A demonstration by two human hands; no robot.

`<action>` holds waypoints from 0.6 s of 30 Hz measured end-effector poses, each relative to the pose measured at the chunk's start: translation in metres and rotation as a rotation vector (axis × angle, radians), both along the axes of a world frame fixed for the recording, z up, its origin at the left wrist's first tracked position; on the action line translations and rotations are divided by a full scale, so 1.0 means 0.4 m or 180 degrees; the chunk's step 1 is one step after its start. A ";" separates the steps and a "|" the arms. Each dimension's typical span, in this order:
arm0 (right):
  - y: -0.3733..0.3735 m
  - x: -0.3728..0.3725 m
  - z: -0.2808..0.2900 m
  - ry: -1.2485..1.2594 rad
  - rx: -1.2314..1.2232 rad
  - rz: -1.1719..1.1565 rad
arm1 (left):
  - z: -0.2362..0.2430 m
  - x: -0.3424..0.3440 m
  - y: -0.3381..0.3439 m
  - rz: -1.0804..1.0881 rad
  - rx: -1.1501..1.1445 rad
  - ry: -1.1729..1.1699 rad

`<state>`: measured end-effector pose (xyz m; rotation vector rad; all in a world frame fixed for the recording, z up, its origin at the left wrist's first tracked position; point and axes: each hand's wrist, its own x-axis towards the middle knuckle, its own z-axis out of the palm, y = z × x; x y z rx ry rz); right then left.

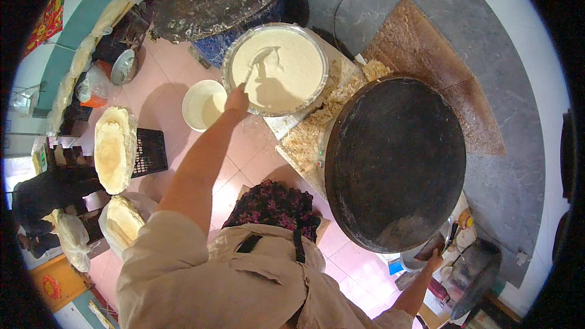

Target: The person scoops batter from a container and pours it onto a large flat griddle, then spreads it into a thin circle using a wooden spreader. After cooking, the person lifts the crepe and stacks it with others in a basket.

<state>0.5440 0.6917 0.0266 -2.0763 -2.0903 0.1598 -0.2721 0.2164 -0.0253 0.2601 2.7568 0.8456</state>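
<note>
My left hand (237,101) is closed round the handle of a ladle (263,56), whose head dips into pale batter in a wide round tub (323,88). A cream bucket (204,103), with some pale stuff inside, stands on the floor just left of that tub. Off to the lower right, my right hand (434,261) grips a brown flat piece (431,247) over a light basin (414,262); its exact kind is unclear. Between the two hands lies a big round black griddle (396,164).
Pale flaky scraps (317,119) cover the ledge by the griddle. A large dark round lid (219,0) tops a blue drum behind the tub. At left, stacked flatbreads (116,149) sit near a black crate (150,151). A dark pan (472,277) stands at lower right.
</note>
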 end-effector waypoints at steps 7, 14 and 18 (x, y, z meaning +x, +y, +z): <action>-0.090 -0.057 0.023 -0.0051 -0.0125 -0.0010 | -0.026 0.069 0.076 0.0828 0.1738 -0.2539; -0.126 -0.120 0.063 -0.0089 -0.0335 -0.0170 | 0.045 0.043 0.043 0.1602 0.3746 -0.4376; -0.111 -0.089 0.079 0.0022 -0.0228 0.0195 | 0.079 0.054 0.005 0.1426 0.4623 -0.4885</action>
